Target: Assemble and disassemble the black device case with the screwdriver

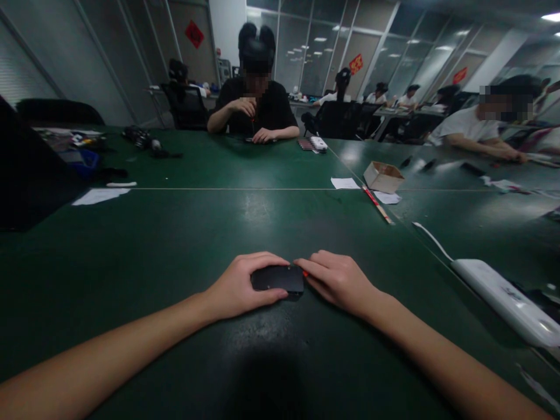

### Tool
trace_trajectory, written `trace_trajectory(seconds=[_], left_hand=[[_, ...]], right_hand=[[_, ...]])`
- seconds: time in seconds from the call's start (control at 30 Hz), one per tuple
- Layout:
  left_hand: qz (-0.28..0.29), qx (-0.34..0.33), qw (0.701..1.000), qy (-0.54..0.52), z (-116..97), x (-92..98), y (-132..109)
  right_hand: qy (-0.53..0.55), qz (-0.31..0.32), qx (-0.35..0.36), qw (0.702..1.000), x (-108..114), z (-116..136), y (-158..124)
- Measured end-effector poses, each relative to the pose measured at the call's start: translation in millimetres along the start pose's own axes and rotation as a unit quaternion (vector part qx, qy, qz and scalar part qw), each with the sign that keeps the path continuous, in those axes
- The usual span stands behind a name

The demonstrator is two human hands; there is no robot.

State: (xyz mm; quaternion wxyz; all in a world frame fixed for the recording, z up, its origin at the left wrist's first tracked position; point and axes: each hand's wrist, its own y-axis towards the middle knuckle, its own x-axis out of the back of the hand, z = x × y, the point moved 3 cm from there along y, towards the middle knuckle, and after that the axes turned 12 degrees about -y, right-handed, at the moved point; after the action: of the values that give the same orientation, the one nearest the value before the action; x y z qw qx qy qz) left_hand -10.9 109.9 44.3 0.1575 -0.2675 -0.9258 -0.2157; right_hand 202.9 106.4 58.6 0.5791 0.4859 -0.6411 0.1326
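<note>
A small flat black device, like a phone, lies on the dark green table in front of me. My left hand is wrapped round its left end, fingers over the top edge and thumb under the near edge. My right hand rests against the device's right end with its fingers closed on a small red-tipped tool, whose tip touches the device. Most of the tool is hidden under the hand.
A white power strip with its cable lies at the right. Farther off are a small cardboard box, paper slips, a red pencil-like stick and black gear at left. A person in black sits opposite; others work at the right.
</note>
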Motion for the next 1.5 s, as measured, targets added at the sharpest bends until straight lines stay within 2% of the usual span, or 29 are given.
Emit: trace_trajectory(seconds=[0.1,0.23,0.43,0.7,0.9,1.07,1.5], left_hand=[[0.000,0.015,1.000,0.000,1,0.4,1],[-0.001,0.012,1.000,-0.011,1,1.1,1],[-0.008,0.002,1.000,-0.022,1,2.0,0],[-0.002,-0.016,1.000,-0.006,0,-0.8,1],[-0.054,0.065,0.996,-0.002,6,13.3,-12],[-0.001,0.104,0.995,-0.008,9,23.6,-20],[-0.009,0.157,0.981,-0.110,18,20.5,-17]], right_hand=[[-0.021,0.020,-0.003,1.000,0,-6,-6],[-0.068,0.003,0.014,0.998,-2,-9,-5],[-0.060,-0.018,0.015,0.998,-6,-7,-2],[-0.083,-0.002,0.012,0.996,-6,-2,9],[-0.091,0.023,0.021,0.995,-3,-2,14],[-0.091,0.027,0.004,0.995,-4,4,16],[0.041,0.069,-0.037,0.996,-16,1,15]])
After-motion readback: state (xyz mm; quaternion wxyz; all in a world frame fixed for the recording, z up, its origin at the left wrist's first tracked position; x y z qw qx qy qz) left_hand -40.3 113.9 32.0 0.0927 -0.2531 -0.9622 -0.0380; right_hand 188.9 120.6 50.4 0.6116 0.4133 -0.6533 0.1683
